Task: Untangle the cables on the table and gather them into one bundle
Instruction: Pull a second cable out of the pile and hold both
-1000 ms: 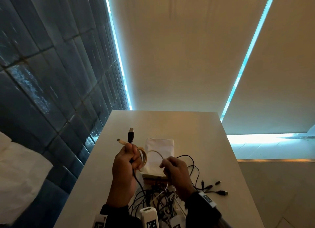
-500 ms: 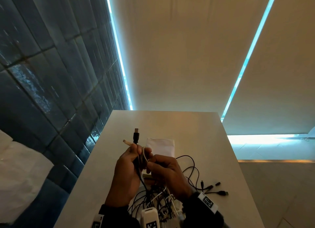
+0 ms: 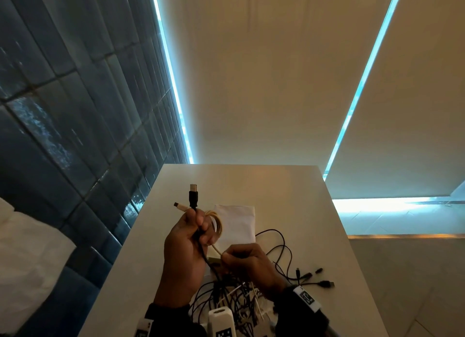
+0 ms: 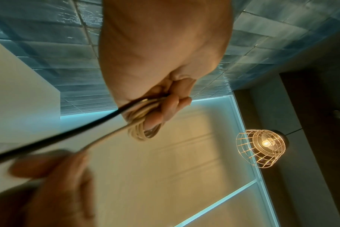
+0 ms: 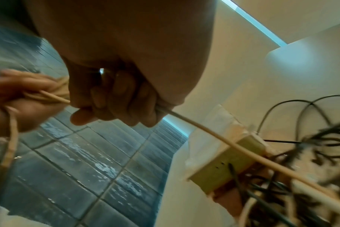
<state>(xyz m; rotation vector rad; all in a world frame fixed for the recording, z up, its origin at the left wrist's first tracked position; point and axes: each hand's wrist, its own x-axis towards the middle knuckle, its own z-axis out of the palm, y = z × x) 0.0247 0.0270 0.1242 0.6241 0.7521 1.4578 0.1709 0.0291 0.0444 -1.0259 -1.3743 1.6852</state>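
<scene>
Left hand (image 3: 185, 246) is raised over the surface (image 3: 251, 183), fingers curled round a coil of beige cable (image 3: 217, 223) plus a black cable (image 3: 193, 198) whose plug sticks up. Right hand (image 3: 247, 263) is fisted on the beige cable's free run, just below the left hand, pulling it out of the tangle (image 3: 231, 299) lying on the surface near the person. Cables look light, limp and springy; coils will likely pop loose unless pinched where loops cross, and it's better to pull on the cord than on the plugs. The head view alone shows loose black leads (image 3: 312, 277) at right and a white packet (image 3: 236, 223). The left wrist view shows the coil wrapped round the fingers (image 4: 157, 116). The right wrist view shows the beige line passing through the fist (image 5: 118, 95) over a small box (image 5: 227, 164).
</scene>
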